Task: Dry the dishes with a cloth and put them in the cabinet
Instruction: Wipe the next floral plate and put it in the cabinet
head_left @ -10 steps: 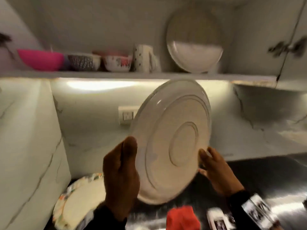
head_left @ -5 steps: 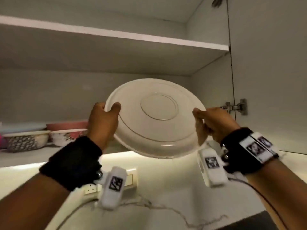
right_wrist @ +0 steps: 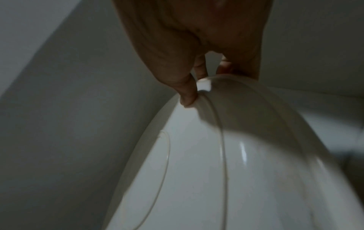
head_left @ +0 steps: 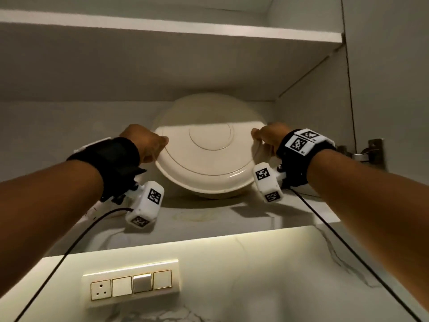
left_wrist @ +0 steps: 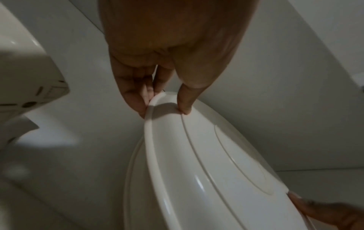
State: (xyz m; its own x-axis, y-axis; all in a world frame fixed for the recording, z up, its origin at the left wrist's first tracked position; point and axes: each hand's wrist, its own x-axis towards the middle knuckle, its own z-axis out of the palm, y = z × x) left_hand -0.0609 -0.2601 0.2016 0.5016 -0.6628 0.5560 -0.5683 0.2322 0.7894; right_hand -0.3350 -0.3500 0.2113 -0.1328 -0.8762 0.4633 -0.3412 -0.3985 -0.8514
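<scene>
Here the cream plate (head_left: 204,163) sits inside the cabinet, tilted with its underside facing out, its lower edge down on the shelf (head_left: 232,217) and another plate (head_left: 206,110) standing just behind it against the back wall. The left hand (head_left: 146,145) pinches the plate's left rim, thumb on the underside and fingers (left_wrist: 135,96) curled behind the edge. The right hand (head_left: 267,137) holds the right rim the same way, its fingers (right_wrist: 187,91) clamped over the lip. Below the shelf, a switch panel (head_left: 131,285) sits on the lit marble wall (head_left: 267,275).
</scene>
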